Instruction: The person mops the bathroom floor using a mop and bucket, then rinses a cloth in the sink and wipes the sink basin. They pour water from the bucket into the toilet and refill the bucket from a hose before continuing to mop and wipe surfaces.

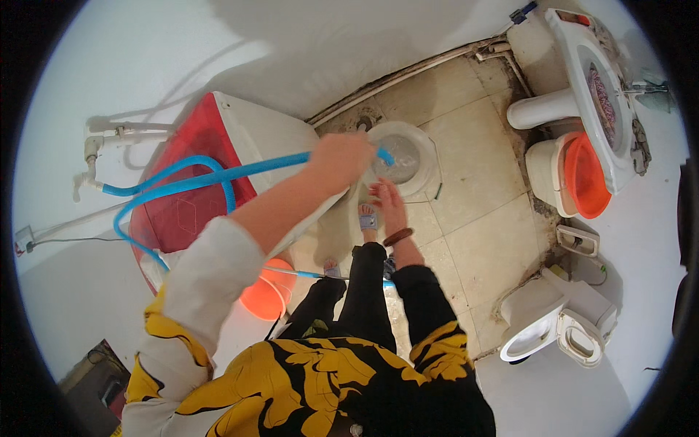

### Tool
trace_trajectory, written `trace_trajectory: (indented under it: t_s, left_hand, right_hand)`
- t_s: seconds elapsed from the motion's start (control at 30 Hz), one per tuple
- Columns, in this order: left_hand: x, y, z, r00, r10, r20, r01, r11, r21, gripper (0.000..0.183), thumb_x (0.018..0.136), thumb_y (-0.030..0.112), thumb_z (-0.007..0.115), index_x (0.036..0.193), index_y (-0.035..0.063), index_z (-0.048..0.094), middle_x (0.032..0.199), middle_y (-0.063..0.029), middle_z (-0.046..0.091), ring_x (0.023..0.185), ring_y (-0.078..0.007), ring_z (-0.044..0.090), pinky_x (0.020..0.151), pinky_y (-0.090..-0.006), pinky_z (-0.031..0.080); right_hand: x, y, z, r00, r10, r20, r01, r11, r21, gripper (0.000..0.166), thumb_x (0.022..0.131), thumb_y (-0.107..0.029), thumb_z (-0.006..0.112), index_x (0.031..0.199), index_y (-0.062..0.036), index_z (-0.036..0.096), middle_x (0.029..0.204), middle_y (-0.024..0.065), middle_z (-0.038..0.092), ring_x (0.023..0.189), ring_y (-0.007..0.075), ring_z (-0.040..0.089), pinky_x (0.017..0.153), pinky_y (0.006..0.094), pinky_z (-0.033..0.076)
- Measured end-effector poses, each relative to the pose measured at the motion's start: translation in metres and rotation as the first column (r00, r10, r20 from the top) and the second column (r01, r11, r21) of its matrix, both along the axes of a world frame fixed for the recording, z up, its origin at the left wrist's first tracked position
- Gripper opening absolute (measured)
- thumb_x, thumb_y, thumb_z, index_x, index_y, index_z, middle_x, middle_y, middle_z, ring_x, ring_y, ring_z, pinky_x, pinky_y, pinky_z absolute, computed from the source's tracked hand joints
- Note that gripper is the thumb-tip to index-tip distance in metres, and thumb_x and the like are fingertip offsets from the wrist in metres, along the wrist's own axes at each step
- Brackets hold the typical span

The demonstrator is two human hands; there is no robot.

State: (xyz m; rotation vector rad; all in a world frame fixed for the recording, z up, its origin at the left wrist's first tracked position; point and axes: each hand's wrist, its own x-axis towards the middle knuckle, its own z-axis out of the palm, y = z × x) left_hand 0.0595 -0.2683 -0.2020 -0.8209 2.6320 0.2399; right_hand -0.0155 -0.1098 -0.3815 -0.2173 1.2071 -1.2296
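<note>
My left hand (343,159) is wrapped around a blue ribbed hose (273,164). The hose's free end points down over a round whitish bucket (428,164) on the floor. Inside the bucket, the water (397,159) looks rippled. My right hand (390,201), a brown bracelet at its wrist, is near the bucket's near rim with nothing seen in it and its fingers apart. The hose loops back over a washing machine with a red top (183,213) to a white wall pipe (94,153).
An orange bucket (262,300) stands near my legs, a thin mop-like pole (297,272) across it. On the right are a pedestal washbasin (587,60), an orange basin (587,175) in whitish tubs and a toilet (532,344) with its lid raised. A pipe (404,76) follows the far wall.
</note>
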Motion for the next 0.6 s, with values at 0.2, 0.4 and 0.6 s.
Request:
trace_trajectory:
  t_s: [0.2, 0.4, 0.6]
  left_hand:
    - [-0.03, 0.021, -0.109, 0.961, 0.256, -0.105, -0.231, 0.951, 0.204, 0.028, 0.078, 0.009, 0.054, 0.105, 0.0032, 0.055, 0.107, -0.0143, 0.051, 0.097, -0.0311, 0.055, 0.078, -0.041, 0.048]
    - [-0.019, 0.019, -0.094, 0.968, 0.196, -0.154, -0.161, 0.963, 0.214, 0.046, 0.08, 0.013, 0.056, 0.123, 0.0037, 0.044, 0.124, -0.0161, 0.044, 0.117, -0.0313, 0.041, 0.096, -0.0399, 0.038]
    - [0.052, -0.002, 0.02, 0.985, 0.171, -0.025, -0.173, 0.976, -0.132, 0.057, 0.075, 0.023, 0.065, 0.125, 0.0065, 0.043, 0.126, -0.0137, 0.043, 0.119, -0.0308, 0.038, 0.099, -0.0405, 0.032]
  right_hand:
    - [0.035, -0.045, 0.055, 0.456, -0.278, 0.845, 0.542, 0.84, -0.017, 0.055, 0.093, -0.049, 0.032, 0.132, -0.0119, 0.035, 0.133, 0.0065, 0.04, 0.118, 0.0272, 0.041, 0.099, 0.0423, 0.033]
    - [0.009, -0.088, -0.095, 0.429, -0.272, 0.862, 0.447, 0.893, 0.059, 0.03, 0.095, -0.035, 0.034, 0.107, -0.0092, 0.044, 0.098, 0.0049, 0.047, 0.09, 0.0217, 0.046, 0.078, 0.0371, 0.038]
    - [-0.026, -0.112, -0.172, 0.292, -0.599, 0.746, 0.237, 0.801, 0.55, 0.033, 0.095, -0.032, 0.036, 0.077, -0.0041, 0.04, 0.055, 0.0023, 0.039, 0.05, 0.0162, 0.042, 0.045, 0.0299, 0.039]
